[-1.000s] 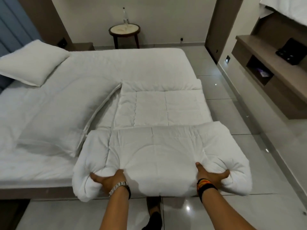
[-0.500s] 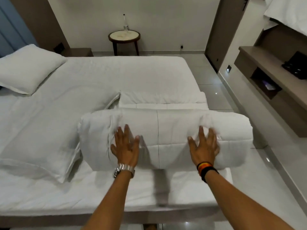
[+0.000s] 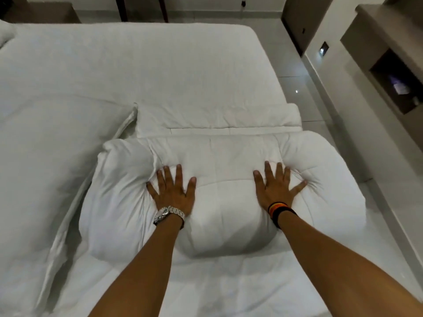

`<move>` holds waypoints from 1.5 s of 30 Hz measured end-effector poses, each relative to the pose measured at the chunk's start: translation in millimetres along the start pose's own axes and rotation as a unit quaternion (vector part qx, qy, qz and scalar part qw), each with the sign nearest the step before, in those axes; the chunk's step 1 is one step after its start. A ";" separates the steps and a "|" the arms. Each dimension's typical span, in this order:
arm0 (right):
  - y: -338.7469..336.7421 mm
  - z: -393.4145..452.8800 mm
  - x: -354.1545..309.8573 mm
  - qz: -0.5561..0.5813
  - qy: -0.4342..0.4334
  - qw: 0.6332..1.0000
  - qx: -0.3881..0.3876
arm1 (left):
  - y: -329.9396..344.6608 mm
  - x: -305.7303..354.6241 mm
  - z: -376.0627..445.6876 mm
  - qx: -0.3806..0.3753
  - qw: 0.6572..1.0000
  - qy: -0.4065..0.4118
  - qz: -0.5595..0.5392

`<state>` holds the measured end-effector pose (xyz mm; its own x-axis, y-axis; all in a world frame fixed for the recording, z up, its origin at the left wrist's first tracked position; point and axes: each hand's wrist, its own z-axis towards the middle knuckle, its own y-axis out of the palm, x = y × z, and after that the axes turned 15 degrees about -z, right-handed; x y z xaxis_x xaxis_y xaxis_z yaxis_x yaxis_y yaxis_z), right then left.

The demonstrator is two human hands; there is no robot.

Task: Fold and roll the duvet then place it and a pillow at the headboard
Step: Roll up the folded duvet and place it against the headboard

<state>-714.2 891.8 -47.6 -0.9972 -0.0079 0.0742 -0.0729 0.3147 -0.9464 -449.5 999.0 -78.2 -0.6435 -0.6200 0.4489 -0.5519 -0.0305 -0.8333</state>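
The white duvet [image 3: 222, 202] lies rolled into a thick bundle across the near right part of the bed [image 3: 137, 65]. A short flat strip of it still shows beyond the roll. My left hand [image 3: 172, 191], with a metal watch, presses flat on the roll's left half, fingers spread. My right hand [image 3: 275, 188], with dark wristbands, presses flat on its right half, fingers spread. A large white pillow [image 3: 45, 168] lies flat on the bed to the left of the roll, touching its left end. Another pillow [image 3: 4, 33] shows only a corner at the far left edge.
The bed's right edge runs beside a glossy tiled floor [image 3: 295, 72]. A wall shelf unit [image 3: 389, 72] with a dark niche stands at the right. Dark table legs [image 3: 142, 8] show beyond the bed's far side.
The duvet went from a folded flap gripped at the bed's near edge to a roll pushed forward. Both hands now lie flat on top, pressing it down. The view has tilted lower and closer.
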 end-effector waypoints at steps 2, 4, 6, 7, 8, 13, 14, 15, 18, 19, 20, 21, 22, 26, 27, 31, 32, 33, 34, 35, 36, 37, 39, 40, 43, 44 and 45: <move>-9.9 -24.7 7.3 0.047 -0.002 0.996 0.076 | -18.6 6.2 -11.4 0.009 1.000 0.006 -0.019; -6.6 -62.8 24.0 0.113 0.065 0.982 0.137 | -37.6 6.5 -39.8 0.094 0.994 0.034 -0.050; 7.7 -101.3 50.2 0.253 0.222 0.935 0.113 | -43.2 0.0 -85.2 0.218 0.969 0.011 -0.119; 17.3 -115.5 61.5 0.341 0.304 0.887 0.064 | -39.8 -6.9 -108.7 0.263 0.948 -0.044 -0.172; 26.4 -127.1 70.6 0.422 0.368 0.828 0.005 | -35.1 -13.4 -130.9 0.290 0.917 -0.130 -0.243; 35.1 -118.8 62.3 0.673 0.375 0.635 -0.063 | -11.5 -19.9 -162.3 0.216 0.716 -0.344 -0.568; 29.5 -107.2 55.4 0.686 0.372 0.624 -0.039 | -7.3 -18.0 -153.6 0.218 0.707 -0.331 -0.586; 24.5 -94.8 48.2 0.680 0.379 0.628 -0.015 | -3.2 -15.4 -141.8 0.225 0.697 -0.330 -0.596; 20.1 -66.0 28.5 0.640 0.403 0.654 0.030 | 3.4 -6.6 -101.9 0.259 0.675 -0.369 -0.584; 19.9 -56.9 21.8 0.636 0.403 0.657 0.041 | 5.3 -4.0 -88.0 0.269 0.675 -0.376 -0.575; 19.6 -48.4 16.5 0.637 0.394 0.660 0.059 | 6.6 -2.0 -75.4 0.277 0.678 -0.374 -0.569; 17.9 -41.6 12.6 0.641 0.379 0.662 0.081 | 6.7 0.4 -65.5 0.282 0.681 -0.365 -0.569; 13.8 -36.0 9.9 0.646 0.364 0.664 0.096 | 4.2 3.2 -57.7 0.284 0.684 -0.353 -0.572; -5.4 -49.8 19.6 0.635 0.338 0.689 0.092 | -18.9 11.4 -70.9 0.294 0.713 -0.280 -0.572; -9.6 -58.9 24.1 0.628 0.336 0.696 0.090 | -25.8 13.4 -80.9 0.293 0.717 -0.268 -0.573; -32.1 -126.5 52.1 0.634 0.321 0.699 0.083 | -57.1 20.0 -157.1 0.297 0.727 -0.221 -0.578; -35.3 -145.8 60.7 0.635 0.320 0.698 0.082 | -62.9 19.2 -178.5 0.301 0.730 -0.213 -0.575; -38.1 -170.3 73.0 0.639 0.319 0.695 0.084 | -68.9 16.7 -205.7 0.304 0.734 -0.207 -0.570; -38.7 -194.7 86.0 0.641 0.319 0.693 0.088 | -73.9 11.4 -232.1 0.304 0.740 -0.201 -0.565; -37.8 -220.4 100.4 0.639 0.315 0.695 0.094 | -77.5 4.9 -260.7 0.302 0.745 -0.201 -0.560; -37.7 -244.6 113.8 0.638 0.313 0.697 0.100 | -81.7 -0.8 -288.3 0.302 0.749 -0.204 -0.553; -38.5 -261.7 123.2 0.638 0.312 0.696 0.105 | -86.9 -4.8 -307.7 0.303 0.754 -0.210 -0.544; -48.0 -284.5 141.2 0.641 0.288 0.704 0.101 | -95.1 -6.1 -338.7 0.286 0.761 -0.232 -0.534; -55.1 -286.2 146.3 0.644 0.259 0.715 0.090 | -98.6 -2.6 -344.8 0.278 0.764 -0.232 -0.535; -80.7 -265.2 153.3 0.609 0.123 0.783 0.029 | -96.0 11.9 -339.7 0.252 0.803 -0.146 -0.520; -89.4 -254.8 153.7 0.531 0.070 0.844 0.022 | -90.7 14.7 -332.0 0.241 0.832 -0.104 -0.488; -94.8 -244.5 151.5 0.407 0.024 0.913 0.033 | -83.8 15.8 -321.1 0.231 0.869 -0.074 -0.430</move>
<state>-854.4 1092.9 130.2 -0.7201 0.2451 -0.6492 0.6889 0.1410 -0.7110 -583.7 1243.4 102.3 -0.0033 -0.3045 0.9525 -0.5009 -0.8239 -0.2651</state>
